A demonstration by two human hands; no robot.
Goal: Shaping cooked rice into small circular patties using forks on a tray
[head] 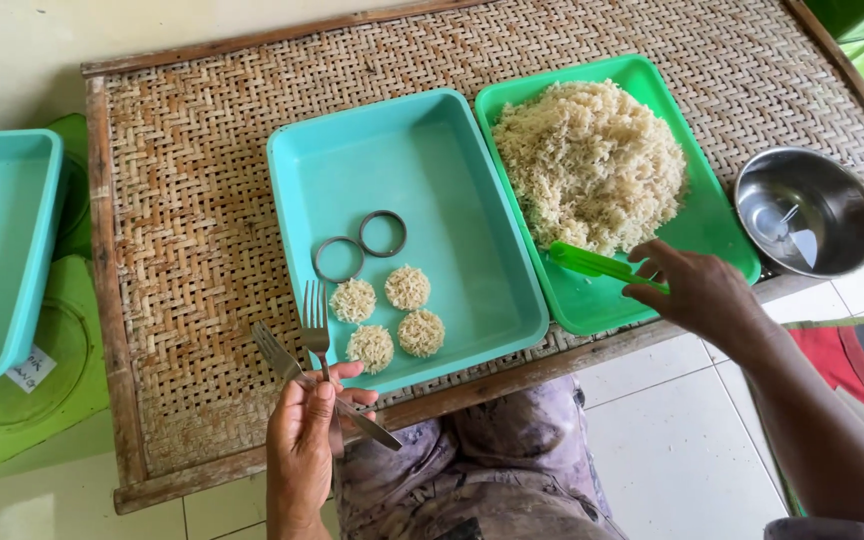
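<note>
Woven rattan table (202,200) over a white tiled floor; I sit at its near edge. On it: teal tray (452,180) in the middle, green tray (712,225) to its right, steel bowl (807,210) further right with a little water in it.

Left hand (302,440): fingers closed round the handles of two forks (314,335), tines pointing away from me, just over the near left corner of the teal tray.

Right hand (697,290): fingers pinched on a green scoop (597,264), its tip at the near edge of the noodle heap (592,160) in the green tray.

In the teal tray: four round noodle patties (389,315) in a cluster near me, two empty ring moulds (362,245) just beyond them, touching each other.

Judgement: portioning step, four formed, scoop about to take noodles. Next move calls for a modest scoopful carried across to a ring, then pressing flat with the forks without disturbing the finished patties.
</note>
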